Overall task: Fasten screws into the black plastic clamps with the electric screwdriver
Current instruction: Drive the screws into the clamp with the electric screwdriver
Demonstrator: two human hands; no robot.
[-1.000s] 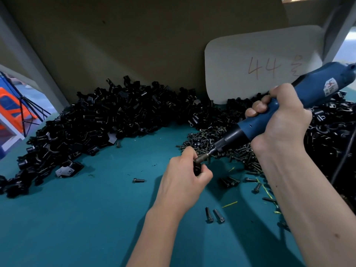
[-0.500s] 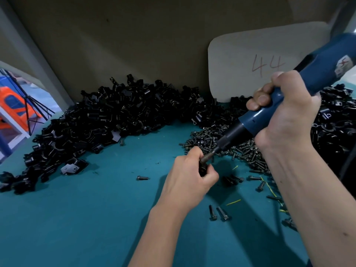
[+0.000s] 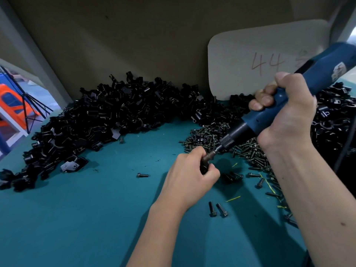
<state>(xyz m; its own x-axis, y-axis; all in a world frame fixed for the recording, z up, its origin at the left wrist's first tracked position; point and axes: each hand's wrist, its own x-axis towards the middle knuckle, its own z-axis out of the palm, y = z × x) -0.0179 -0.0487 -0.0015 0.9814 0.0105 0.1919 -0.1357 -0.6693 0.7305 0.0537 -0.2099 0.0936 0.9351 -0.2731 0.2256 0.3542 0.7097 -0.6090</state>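
Screwdriver (image 3: 289, 110) bit on held clamp (image 3: 204, 166)

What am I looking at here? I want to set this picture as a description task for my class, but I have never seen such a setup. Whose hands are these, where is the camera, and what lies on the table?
There is no machine: a person works with two bare hands, and the camera sits on their head, looking forward and down. The right hand grips a blue electric screwdriver, its tip angled down to the left hand, which pinches a small black clamp with a screw in it. On the teal table lie a big heap of black plastic clamps, a pile of dark screws and a few loose screws. A pale card marked "44" leans against the back wall.
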